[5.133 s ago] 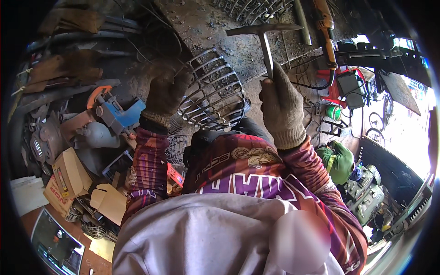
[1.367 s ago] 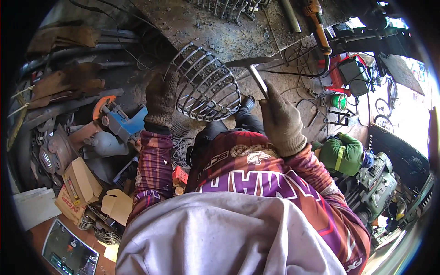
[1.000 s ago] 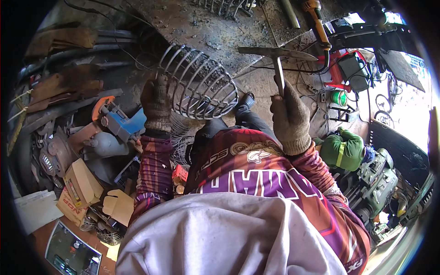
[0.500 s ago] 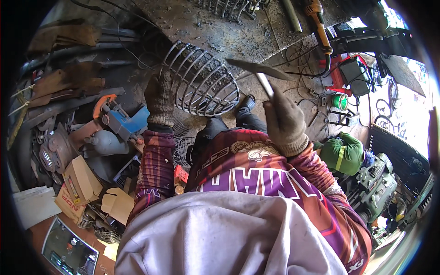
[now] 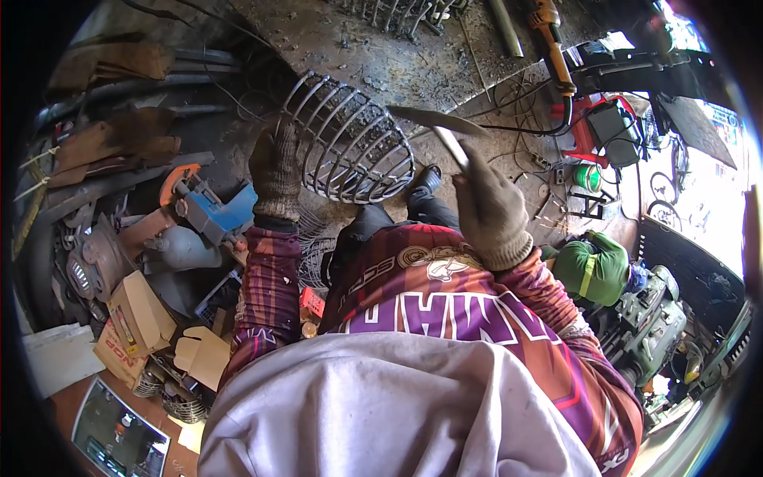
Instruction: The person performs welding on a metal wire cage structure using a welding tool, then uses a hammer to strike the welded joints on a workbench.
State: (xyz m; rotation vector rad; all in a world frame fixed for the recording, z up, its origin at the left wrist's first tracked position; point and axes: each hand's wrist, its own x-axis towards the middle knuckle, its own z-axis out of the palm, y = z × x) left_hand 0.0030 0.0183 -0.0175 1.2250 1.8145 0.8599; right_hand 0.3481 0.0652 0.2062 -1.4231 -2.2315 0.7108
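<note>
A cage-like basket of curved metal bars (image 5: pixel 350 151) leans at the front edge of the workbench, above my legs. My gloved left hand (image 5: pixel 275 171) is closed at its left rim, the fingers partly hidden behind the bars. To the right, my gloved right hand (image 5: pixel 494 211) grips the light metal handle of a chipping hammer (image 5: pixel 451 146). The hammer's long, dark, tapered head points left, in front of the basket's right side, and I cannot tell whether it touches the bars.
Dark debris covers the workbench (image 5: pixel 381 60), where an orange angle grinder (image 5: pixel 552 44) lies at the right. Cables and a green spool (image 5: pixel 588 176) are on the floor. A blue machine (image 5: pixel 222 213) and cardboard boxes (image 5: pixel 139 310) stand left, a green bundle (image 5: pixel 590 266) right.
The hammer head has shifted a little to the left, toward the basket, and my right hand has tilted slightly with it. My left hand and the basket stay nearly in place.
</note>
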